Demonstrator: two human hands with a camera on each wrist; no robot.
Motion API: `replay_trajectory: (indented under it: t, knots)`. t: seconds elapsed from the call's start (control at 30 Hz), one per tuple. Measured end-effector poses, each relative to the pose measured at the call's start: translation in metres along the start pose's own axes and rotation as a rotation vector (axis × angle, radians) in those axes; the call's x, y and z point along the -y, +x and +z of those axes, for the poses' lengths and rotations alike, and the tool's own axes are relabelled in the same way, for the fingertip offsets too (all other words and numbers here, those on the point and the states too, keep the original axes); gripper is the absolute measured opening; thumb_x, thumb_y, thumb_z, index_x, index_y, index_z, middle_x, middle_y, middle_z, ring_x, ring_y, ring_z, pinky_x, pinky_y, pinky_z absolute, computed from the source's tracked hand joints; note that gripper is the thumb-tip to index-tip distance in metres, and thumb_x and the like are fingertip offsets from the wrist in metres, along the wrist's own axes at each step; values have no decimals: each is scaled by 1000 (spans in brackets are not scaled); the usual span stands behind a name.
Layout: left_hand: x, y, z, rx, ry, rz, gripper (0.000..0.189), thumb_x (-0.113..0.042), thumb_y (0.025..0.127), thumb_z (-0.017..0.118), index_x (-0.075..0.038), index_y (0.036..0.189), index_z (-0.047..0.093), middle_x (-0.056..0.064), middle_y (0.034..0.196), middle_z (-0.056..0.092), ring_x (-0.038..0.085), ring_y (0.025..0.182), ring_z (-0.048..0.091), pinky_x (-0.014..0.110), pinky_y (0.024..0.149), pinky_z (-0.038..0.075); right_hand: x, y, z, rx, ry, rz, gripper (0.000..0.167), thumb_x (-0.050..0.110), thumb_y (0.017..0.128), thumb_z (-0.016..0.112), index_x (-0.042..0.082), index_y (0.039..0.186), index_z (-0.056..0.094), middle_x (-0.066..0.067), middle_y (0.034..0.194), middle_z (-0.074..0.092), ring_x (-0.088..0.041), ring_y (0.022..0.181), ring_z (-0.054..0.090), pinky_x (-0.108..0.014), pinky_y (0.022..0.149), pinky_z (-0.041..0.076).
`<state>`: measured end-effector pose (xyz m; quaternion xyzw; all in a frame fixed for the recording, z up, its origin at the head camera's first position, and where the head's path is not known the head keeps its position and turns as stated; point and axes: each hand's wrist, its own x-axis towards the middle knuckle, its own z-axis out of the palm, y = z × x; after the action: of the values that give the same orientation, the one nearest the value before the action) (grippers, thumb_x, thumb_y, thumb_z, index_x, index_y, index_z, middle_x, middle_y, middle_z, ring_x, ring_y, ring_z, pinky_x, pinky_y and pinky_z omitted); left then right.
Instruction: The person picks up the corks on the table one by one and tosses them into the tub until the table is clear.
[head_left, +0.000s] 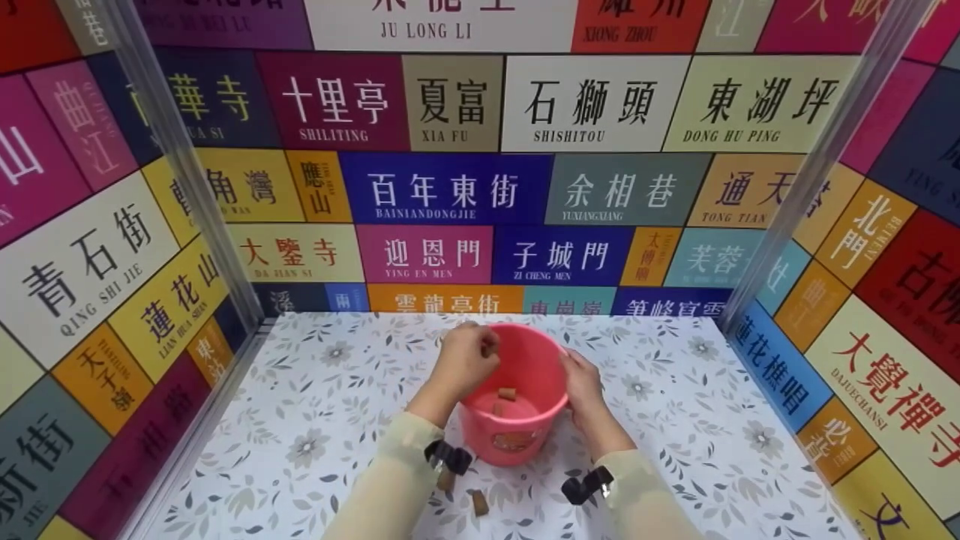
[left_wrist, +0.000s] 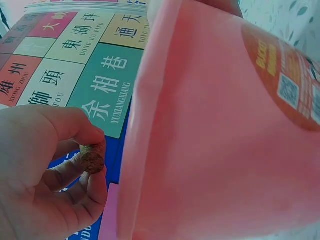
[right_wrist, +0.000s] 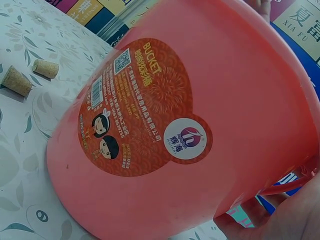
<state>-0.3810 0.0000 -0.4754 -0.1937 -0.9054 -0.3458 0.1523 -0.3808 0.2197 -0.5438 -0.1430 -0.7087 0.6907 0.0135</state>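
Note:
A pink plastic bucket stands on the table, tilted a little toward me. The left hand is at its left rim, and in the left wrist view thumb and fingers pinch a small cork beside the rim. On the opposite side, the right hand holds the bucket by its rim, close to the handle. Inside, a cork and another brown piece lie near the bottom. An orange-red printed label covers part of the outer wall.
Two loose corks lie on the floral tabletop in front of the bucket, one cork near the left forearm and another cork beside it. Panels with colored street-name signs enclose the table at the back and both sides.

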Motion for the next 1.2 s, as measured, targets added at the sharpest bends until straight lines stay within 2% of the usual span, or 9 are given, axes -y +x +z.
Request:
replay_trajectory:
  t: [0.13,0.37,0.53,0.9,1.2]
  knots:
    - [-3,4,5,14,-39,-12,15,-1,84,73,-5,98,79,7,89,70,18,84,62,34,79,59,-1,-1,1,1,-2,-2,47,31,113,47,8,151,58,-23,149,61,-35,132,63,-46,109,56]
    - [-8,8,13,74,-113,-82,16,-2,88,73,-5,103,79,7,95,72,17,86,63,33,80,61,0,-1,2,-7,2,-20,45,29,112,47,7,150,60,-23,150,61,-37,135,61,-50,114,53]
    - [-13,12,17,117,-126,-120,17,-5,90,73,-6,106,78,4,95,70,17,87,62,31,80,61,0,0,1,-4,1,-14,45,30,112,47,10,150,61,-21,150,61,-35,135,62,-48,113,54]
    - [-15,20,20,96,-103,-45,14,-4,87,73,-7,100,79,3,88,71,15,82,60,29,77,58,-3,0,0,-20,9,-48,44,28,112,48,6,147,62,-23,146,64,-35,130,64,-47,110,55]
    - [-15,21,19,108,-130,-47,12,-4,87,73,-8,98,78,1,85,69,13,80,59,28,74,56,-1,1,-1,11,25,-11,46,28,112,46,6,151,58,-23,152,59,-39,139,58,-51,118,49]
